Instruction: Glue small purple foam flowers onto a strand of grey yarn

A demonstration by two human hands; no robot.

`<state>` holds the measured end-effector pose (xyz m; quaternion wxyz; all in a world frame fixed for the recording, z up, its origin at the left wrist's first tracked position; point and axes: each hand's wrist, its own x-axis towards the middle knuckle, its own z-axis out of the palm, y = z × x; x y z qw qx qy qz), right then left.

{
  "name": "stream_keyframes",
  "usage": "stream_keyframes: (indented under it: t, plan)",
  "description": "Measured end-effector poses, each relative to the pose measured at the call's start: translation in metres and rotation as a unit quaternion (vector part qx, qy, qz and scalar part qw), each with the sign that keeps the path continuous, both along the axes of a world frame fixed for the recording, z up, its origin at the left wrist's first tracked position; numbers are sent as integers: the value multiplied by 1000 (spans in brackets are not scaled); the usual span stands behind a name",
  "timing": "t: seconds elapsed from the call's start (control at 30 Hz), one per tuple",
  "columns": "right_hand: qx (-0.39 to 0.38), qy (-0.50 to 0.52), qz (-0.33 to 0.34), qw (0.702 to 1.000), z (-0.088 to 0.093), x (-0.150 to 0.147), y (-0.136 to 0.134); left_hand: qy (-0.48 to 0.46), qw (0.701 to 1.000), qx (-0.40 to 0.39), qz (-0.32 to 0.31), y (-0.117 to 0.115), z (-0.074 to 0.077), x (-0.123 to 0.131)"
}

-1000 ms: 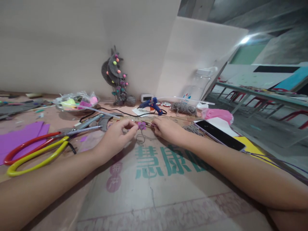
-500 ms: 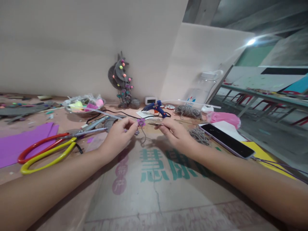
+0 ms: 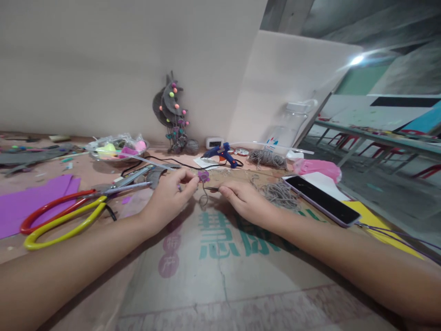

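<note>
My left hand (image 3: pixel 174 193) pinches a small purple flower-shaped piece (image 3: pixel 204 176) at its left edge. A strand of grey yarn (image 3: pixel 204 201) hangs from the flower and curls into a loop below it. To the right, my right hand (image 3: pixel 243 197) is closed round thin metal tweezers (image 3: pixel 212 189). Their dark tip points left at the yarn just under the flower; I cannot tell whether it touches. The fingers hide the rest of the tweezers. Both hands are above a printed cardboard sheet (image 3: pixel 193 285).
Red-and-yellow-handled scissors (image 3: pixel 65 227) and purple sheets (image 3: pixel 31 207) lie left. Behind are a bowl (image 3: pixel 119 158), a grey moon-shaped decoration (image 3: pixel 170 108), a blue glue gun (image 3: pixel 222 154) and a clear bottle (image 3: pixel 291 126). Grey yarn (image 3: pixel 280 195) and a phone (image 3: pixel 322 200) lie right.
The tweezers have moved down and left, from beside the flower to the yarn below it. My right hand has lowered slightly. My left hand still pinches the flower.
</note>
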<state>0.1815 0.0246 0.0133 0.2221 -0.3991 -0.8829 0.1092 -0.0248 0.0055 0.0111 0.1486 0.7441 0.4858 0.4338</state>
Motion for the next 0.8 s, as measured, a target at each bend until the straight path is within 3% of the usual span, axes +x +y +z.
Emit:
stream_keyframes:
  t: [0.27, 0.53, 0.67, 0.8]
  plan:
    - [-42, 50, -5, 998, -4, -1, 2, 13, 1000, 9, -1, -1, -1, 1]
    - [-15, 88, -6, 996, -3, 2, 2, -36, 999, -14, 5, 2, -2, -1]
    - [2, 75, -28, 997, -5, 2, 5, -23, 1000, -14, 6, 0, 0, 0]
    - [-10, 47, -6, 999, -6, 0, 4, 9, 1000, 5, 3, -1, 0, 0]
